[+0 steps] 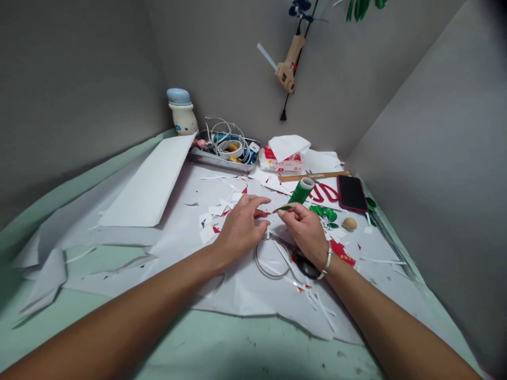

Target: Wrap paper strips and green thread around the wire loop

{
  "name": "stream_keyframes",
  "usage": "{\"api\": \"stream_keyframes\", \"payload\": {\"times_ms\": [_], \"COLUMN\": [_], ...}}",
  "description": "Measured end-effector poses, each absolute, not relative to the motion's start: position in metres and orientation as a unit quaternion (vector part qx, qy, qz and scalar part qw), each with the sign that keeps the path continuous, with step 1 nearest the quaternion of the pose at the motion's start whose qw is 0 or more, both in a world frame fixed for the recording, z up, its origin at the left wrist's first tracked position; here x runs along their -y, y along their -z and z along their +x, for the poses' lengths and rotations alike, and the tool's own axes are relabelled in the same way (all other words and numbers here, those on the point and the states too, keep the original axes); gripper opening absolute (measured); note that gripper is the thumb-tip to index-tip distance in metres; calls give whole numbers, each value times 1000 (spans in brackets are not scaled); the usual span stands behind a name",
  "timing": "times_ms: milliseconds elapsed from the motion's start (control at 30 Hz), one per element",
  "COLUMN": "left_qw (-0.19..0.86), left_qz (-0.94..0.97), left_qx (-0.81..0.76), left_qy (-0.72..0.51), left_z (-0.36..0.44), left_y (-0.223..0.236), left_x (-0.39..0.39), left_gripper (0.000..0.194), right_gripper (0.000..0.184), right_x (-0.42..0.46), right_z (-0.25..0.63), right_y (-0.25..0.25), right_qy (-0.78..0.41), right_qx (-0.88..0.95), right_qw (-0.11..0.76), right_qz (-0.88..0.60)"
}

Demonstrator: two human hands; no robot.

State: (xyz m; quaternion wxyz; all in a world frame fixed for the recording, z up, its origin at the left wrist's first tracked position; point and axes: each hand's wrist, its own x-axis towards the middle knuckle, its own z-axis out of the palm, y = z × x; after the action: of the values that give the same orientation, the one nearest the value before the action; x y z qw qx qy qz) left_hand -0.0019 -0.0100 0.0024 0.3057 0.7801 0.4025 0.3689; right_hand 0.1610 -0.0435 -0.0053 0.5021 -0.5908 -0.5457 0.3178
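Note:
My right hand (pixel 306 228), with a bangle at the wrist, pinches a thin green leaf-shaped piece (pixel 283 208) between thumb and fingers. Facing it, my left hand (pixel 244 224) has its thumb and index finger spread apart. A small red piece (pixel 261 214) shows between the two hands; whether the left fingers touch it I cannot tell. Just behind the right hand stands a green thread spool (pixel 301 191), slightly tilted. Below the hands lie a silvery ring (pixel 257 263) and dark-handled scissors (pixel 307 266), partly hidden by the right hand.
White paper (pixel 237 295) with scraps covers the green table. Farther back are a metal tray (pixel 229 165) of supplies, a tissue pack (pixel 281 162), red scissors (pixel 328 192), a phone (pixel 351 193) and green leaves (pixel 325 214). A glue gun (pixel 291 63) hangs on the wall.

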Motion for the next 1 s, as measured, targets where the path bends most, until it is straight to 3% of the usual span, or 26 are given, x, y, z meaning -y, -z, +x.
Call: {"api": "stream_keyframes", "payload": {"times_ms": [367,800,1000], "left_qw": [284,334,328], "left_qz": [787,747,748], "left_qx": [-420,-443,-453], "left_qy": [-352,-366,-357], "left_z": [-2,-3,-4], "left_y": [-5,-5,-6], "left_x": [8,3,2], "left_gripper": [19,16,15], "right_gripper": [23,25,17], "right_x": [45,45,46], "right_z": [159,156,159], "right_y": [8,10,14], "right_qy": [-328,-390,-264], "right_qx": [556,552,651], "right_qw": [499,484,439], "right_qz": [-578,-556,-560]}}
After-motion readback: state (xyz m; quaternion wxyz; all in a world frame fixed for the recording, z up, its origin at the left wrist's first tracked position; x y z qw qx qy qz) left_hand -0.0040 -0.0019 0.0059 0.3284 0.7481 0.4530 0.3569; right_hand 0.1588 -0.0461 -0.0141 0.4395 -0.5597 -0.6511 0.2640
